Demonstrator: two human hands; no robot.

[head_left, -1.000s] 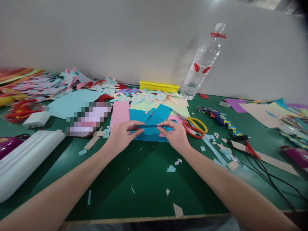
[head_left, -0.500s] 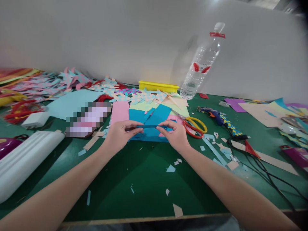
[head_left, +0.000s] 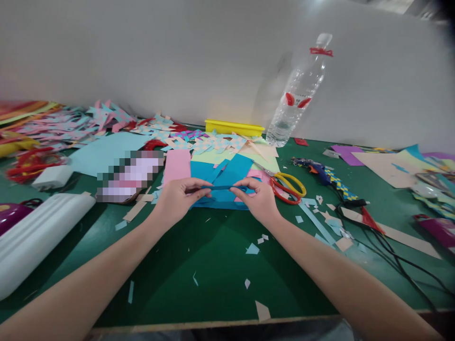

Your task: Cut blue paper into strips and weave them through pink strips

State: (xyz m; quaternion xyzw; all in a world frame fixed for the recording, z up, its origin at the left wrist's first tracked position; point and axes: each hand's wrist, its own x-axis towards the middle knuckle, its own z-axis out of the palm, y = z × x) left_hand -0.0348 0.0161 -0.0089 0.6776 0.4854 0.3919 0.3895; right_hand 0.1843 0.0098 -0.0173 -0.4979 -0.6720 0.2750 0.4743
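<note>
A narrow blue paper strip (head_left: pixel 221 188) is stretched level between my two hands. My left hand (head_left: pixel 181 196) pinches its left end between thumb and fingers, and my right hand (head_left: pixel 255 195) pinches it near the right end. Beneath and behind the strip lie wider blue paper pieces (head_left: pixel 237 169), with a pink paper piece (head_left: pixel 177 165) to their left. Scissors (head_left: pixel 289 185) with red and yellow handles rest just right of my right hand, blades toward the blue paper.
A clear bottle (head_left: pixel 296 94) leans at the wall beside a yellow tray (head_left: pixel 234 128). Left are a phone (head_left: pixel 131 177), a white adapter (head_left: pixel 53 177) and a long white object (head_left: pixel 42 241). Right are a wrapped glue gun (head_left: pixel 322 174), black cables (head_left: pixel 398 260) and paper scraps.
</note>
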